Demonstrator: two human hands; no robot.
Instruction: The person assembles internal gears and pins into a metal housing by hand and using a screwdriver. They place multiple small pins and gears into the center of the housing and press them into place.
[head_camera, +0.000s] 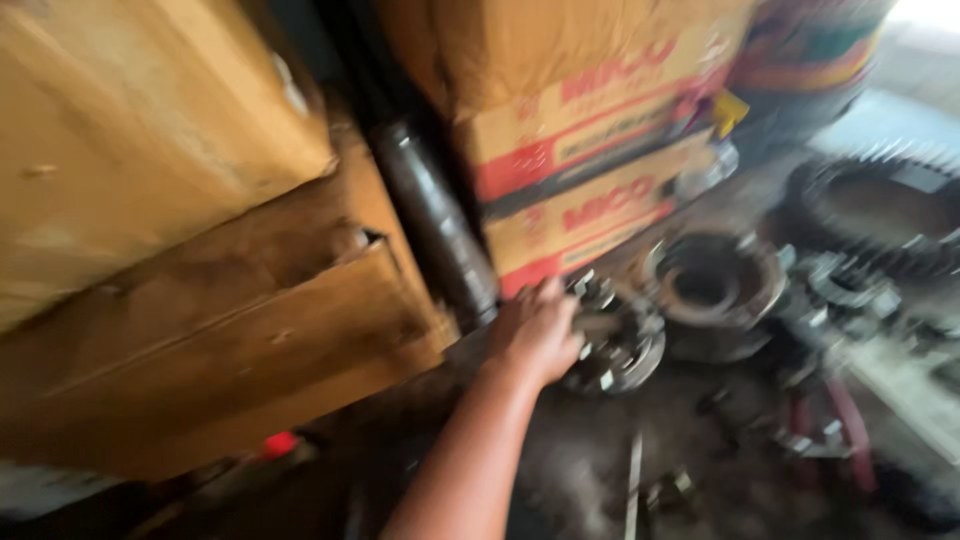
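A dirty dark floor (590, 480) carries everything. On the left stand wooden crates (200, 330). Farther back are stacked cardboard boxes (580, 200). To the right lie round metal parts (715, 285) and a big toothed gear (880, 210), close together; blur hides detail.

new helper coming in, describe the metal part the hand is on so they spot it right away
Start at the stacked cardboard boxes. Below them, the hand rests on a round, grimy metal hub ringed with bolts. Its neighbour, a rusty open ring, sits untouched to the right.
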